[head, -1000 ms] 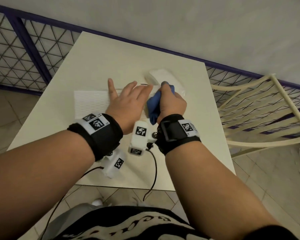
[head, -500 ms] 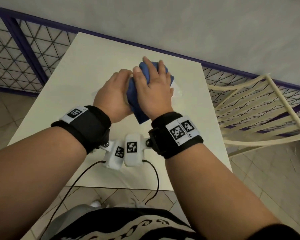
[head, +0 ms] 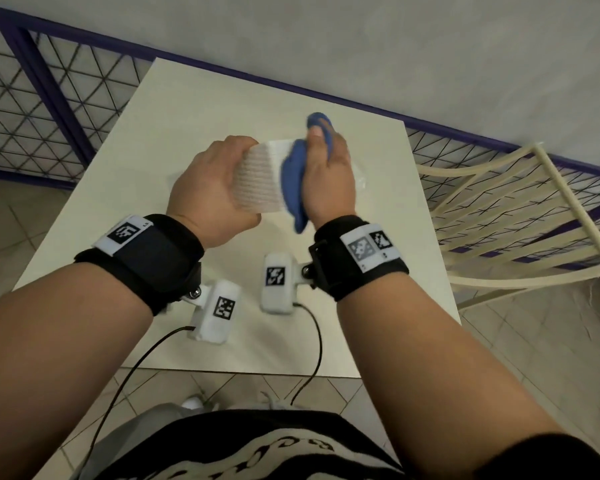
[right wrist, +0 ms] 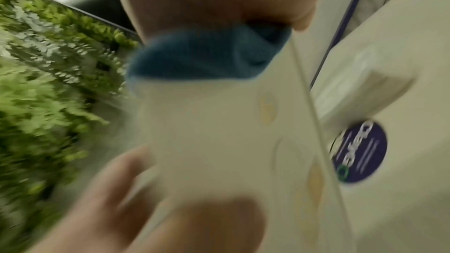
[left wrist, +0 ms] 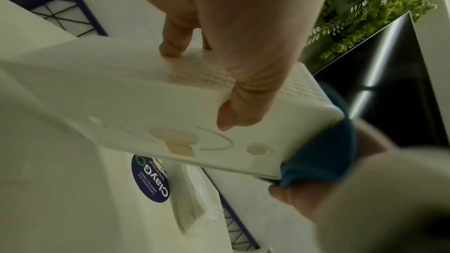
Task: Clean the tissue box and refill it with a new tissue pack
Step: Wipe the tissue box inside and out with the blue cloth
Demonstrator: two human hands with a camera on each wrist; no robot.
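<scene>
While the head view shows only the left hand [head: 210,188] with its grip round the ribbed white tissue box [head: 262,181] above the bench [head: 174,109], the right hand [head: 329,178] grips a blue cloth [head: 293,178] against the box's end. Only the left wrist view shows the box's smooth underside and, below it, the tissue pack [left wrist: 187,205] with its round blue label lying on the bench.

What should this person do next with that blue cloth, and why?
Probably draw the blue cloth along the tissue box toward the left hand. The right hand presses it at one end only, so the ribbed face looks unwiped.
</scene>
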